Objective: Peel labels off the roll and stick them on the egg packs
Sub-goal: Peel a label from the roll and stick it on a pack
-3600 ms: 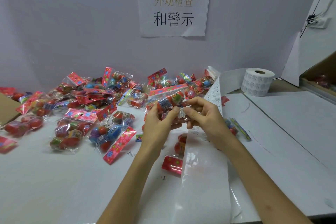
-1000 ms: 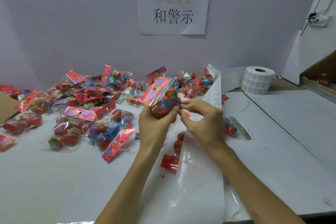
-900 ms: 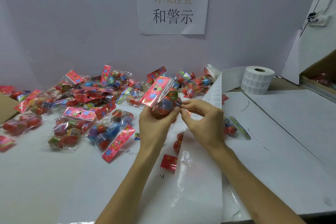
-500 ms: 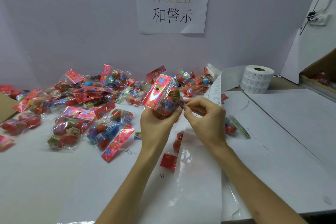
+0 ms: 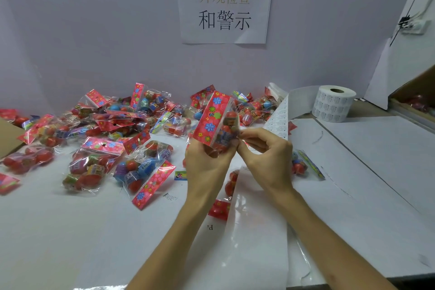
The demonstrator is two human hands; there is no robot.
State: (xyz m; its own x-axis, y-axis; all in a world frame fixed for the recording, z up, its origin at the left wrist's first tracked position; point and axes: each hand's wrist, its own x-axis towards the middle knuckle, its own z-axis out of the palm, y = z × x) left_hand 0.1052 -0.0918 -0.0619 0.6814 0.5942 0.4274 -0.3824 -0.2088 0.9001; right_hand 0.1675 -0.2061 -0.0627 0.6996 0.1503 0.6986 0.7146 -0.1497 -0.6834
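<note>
My left hand (image 5: 207,167) grips an egg pack (image 5: 215,122), a clear bag of coloured eggs with a red flowered header, held upright above the table's middle. My right hand (image 5: 266,155) is curled beside it, thumb and fingers pinched together at the pack's right edge next to the label strip (image 5: 279,117); whether a label is between them I cannot tell. The strip runs back to the white label roll (image 5: 333,103) at the far right. Bare glossy backing paper (image 5: 256,231) trails toward me under my right forearm.
Several egg packs (image 5: 98,139) lie heaped across the back and left of the white table (image 5: 58,231). One pack (image 5: 228,183) lies partly under the backing paper, another (image 5: 300,165) right of my right hand. A cardboard box (image 5: 414,96) stands far right. A paper sign (image 5: 223,4) hangs on the wall.
The held pack has been turned from lying flat to standing upright, its header now at the top. My right hand stays pinched at its right edge, shifted slightly up.
</note>
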